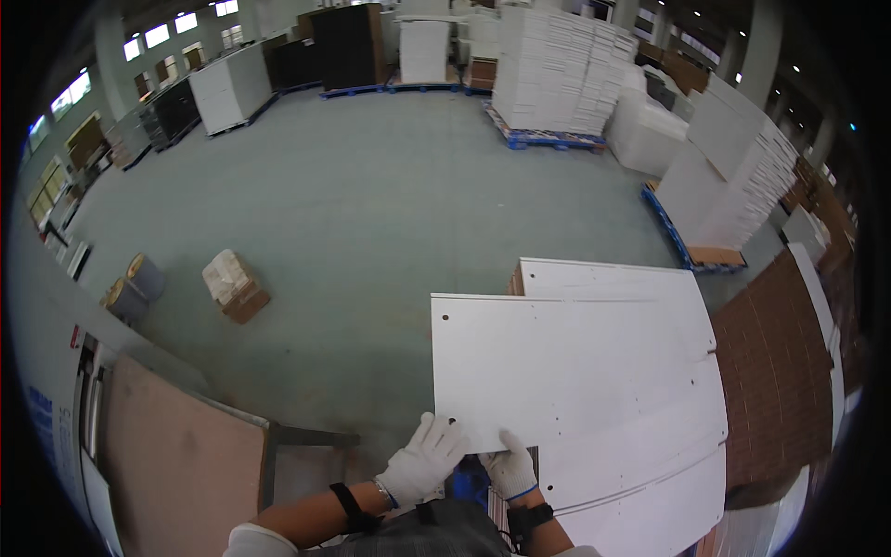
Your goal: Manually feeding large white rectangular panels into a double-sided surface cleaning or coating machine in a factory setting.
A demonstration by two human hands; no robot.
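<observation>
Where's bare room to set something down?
Bare: smooth greenish floor between the small brown box with whitish top and the flat white panels; also the broad pinkish surface at lower left.

Crowded: the panels' near left corner, where the white-gloved left hand and right hand meet the edge; their right side, beside a brown stack.

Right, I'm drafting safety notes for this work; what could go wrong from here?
The white panel juts left past the other white panels, so it might slide or tip. The left hand, at its near-left corner, and the right hand, at its near edge, could get pinched if it drops.
</observation>
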